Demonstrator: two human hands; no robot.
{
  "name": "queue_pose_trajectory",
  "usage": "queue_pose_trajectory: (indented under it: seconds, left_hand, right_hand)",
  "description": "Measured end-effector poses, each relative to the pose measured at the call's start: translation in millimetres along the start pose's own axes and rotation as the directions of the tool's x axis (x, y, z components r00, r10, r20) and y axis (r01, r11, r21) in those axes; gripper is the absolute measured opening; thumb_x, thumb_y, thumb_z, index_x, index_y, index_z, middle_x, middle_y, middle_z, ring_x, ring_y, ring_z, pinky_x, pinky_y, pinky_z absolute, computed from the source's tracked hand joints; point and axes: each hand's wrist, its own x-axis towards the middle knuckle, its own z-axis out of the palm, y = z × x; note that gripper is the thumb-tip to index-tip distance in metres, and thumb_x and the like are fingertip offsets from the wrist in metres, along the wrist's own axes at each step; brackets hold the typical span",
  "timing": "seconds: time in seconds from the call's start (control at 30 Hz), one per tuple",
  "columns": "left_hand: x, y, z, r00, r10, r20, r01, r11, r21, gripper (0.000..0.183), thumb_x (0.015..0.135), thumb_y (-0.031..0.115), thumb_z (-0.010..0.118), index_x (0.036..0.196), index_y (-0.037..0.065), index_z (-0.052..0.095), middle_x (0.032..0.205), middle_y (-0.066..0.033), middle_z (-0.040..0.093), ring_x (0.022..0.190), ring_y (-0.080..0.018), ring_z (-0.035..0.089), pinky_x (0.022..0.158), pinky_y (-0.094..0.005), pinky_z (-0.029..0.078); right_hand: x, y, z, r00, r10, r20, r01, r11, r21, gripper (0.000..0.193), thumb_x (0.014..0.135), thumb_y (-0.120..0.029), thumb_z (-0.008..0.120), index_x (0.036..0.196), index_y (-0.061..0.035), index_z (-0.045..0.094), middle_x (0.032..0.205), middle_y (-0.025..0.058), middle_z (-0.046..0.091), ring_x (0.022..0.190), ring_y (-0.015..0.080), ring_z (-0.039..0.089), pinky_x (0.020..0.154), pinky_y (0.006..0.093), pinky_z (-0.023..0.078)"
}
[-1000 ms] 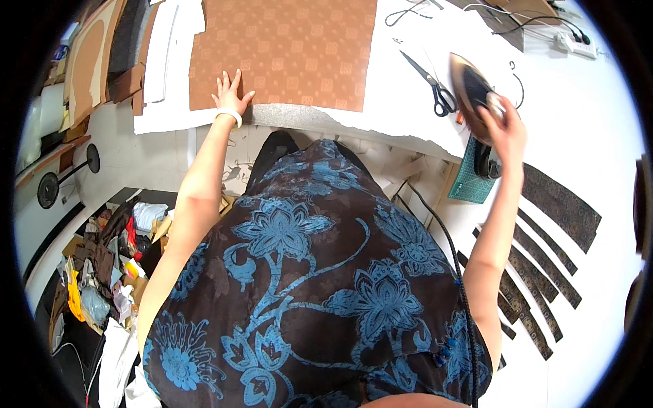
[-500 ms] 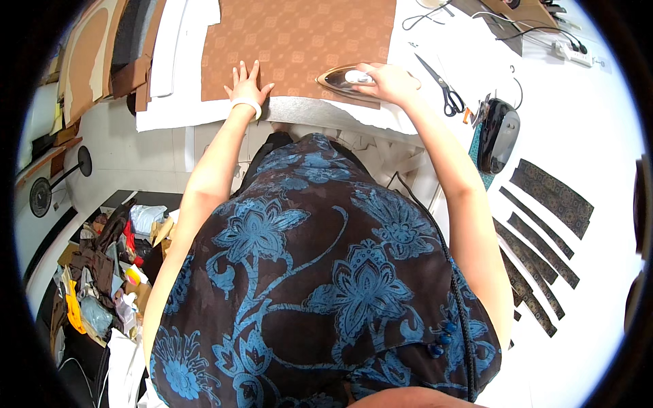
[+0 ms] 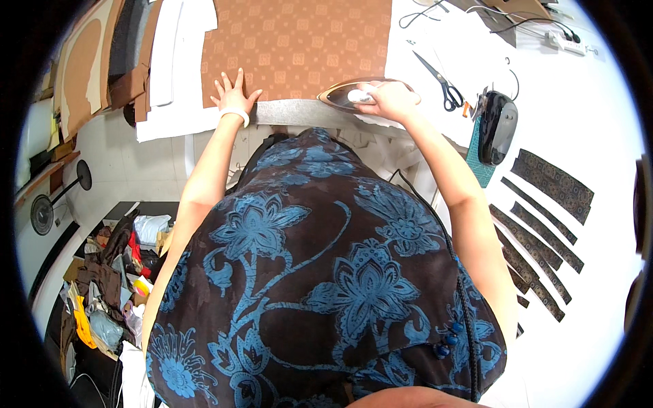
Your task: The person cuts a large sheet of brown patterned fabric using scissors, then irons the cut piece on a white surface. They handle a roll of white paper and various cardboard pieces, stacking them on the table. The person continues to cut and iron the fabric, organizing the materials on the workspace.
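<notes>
Two hands at work on a white table [image 3: 598, 136]. Left hand [image 3: 233, 95] flat, fingers spread, pressing the near edge of a brown patterned fabric sheet [image 3: 299, 44]. Right hand [image 3: 389, 100] wrapped around the handle of an iron [image 3: 354, 95], fingers curled shut on it, soleplate resting on a grey strip [image 3: 292, 114] along the fabric's near edge. Just right of the iron, black-handled scissors [image 3: 439, 81]. Further right, a dark iron rest [image 3: 496, 126] on a teal mat [image 3: 480, 160]. Beyond, dark patterned strips [image 3: 544, 204] laid side by side.
</notes>
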Motion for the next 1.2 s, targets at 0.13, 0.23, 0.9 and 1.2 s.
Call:
queue_pose_trajectory:
  seconds: [0.13, 0.23, 0.9, 1.2]
  left_hand:
    - [3, -15, 6, 1.000, -0.003, -0.016, 0.002, 1.000, -0.020, 0.090, 0.079, 0.065, 0.064, 0.153, 0.033, 0.023, 0.162, -0.0147, 0.009, 0.148, -0.0374, 0.009, 0.113, -0.0640, 0.017]
    - [5, -23, 7, 0.999, -0.004, -0.035, 0.003, 1.000, -0.031, 0.090, 0.079, 0.064, 0.065, 0.153, 0.032, 0.024, 0.161, -0.0144, 0.011, 0.148, -0.0361, 0.011, 0.112, -0.0650, 0.019]
    - [7, -54, 16, 0.986, 0.093, -0.140, -0.105, 0.991, -0.085, 0.089, 0.080, 0.055, 0.068, 0.152, 0.020, 0.029, 0.159, -0.0163, 0.020, 0.146, -0.0354, 0.020, 0.115, -0.0509, 0.025]
    - [9, -58, 15, 0.983, 0.111, -0.147, -0.120, 0.991, -0.054, 0.087, 0.080, 0.053, 0.070, 0.150, 0.015, 0.033, 0.156, -0.0182, 0.026, 0.144, -0.0356, 0.025, 0.116, -0.0429, 0.027]
  right_hand:
    - [23, 10, -2, 0.991, 0.021, -0.134, -0.018, 1.000, 0.025, 0.045, 0.081, -0.052, 0.065, 0.107, -0.0149, 0.059, 0.093, 0.0107, 0.068, 0.083, 0.0313, 0.068, 0.071, 0.0435, 0.054]
    - [52, 26, 0, 0.982, 0.099, -0.159, -0.102, 0.995, -0.014, 0.048, 0.083, -0.053, 0.063, 0.108, -0.0130, 0.058, 0.097, 0.0131, 0.068, 0.085, 0.0342, 0.067, 0.074, 0.0466, 0.054]
    - [24, -28, 7, 1.000, 0.008, -0.005, -0.009, 0.998, -0.061, 0.043, 0.081, -0.049, 0.064, 0.105, -0.0136, 0.059, 0.087, 0.0098, 0.067, 0.080, 0.0275, 0.069, 0.067, 0.0435, 0.054]
    - [18, 2, 13, 0.942, 0.281, -0.183, -0.273, 0.960, 0.067, 0.047, 0.078, -0.054, 0.066, 0.100, -0.0120, 0.062, 0.081, 0.0105, 0.065, 0.075, 0.0313, 0.067, 0.066, 0.0455, 0.054]
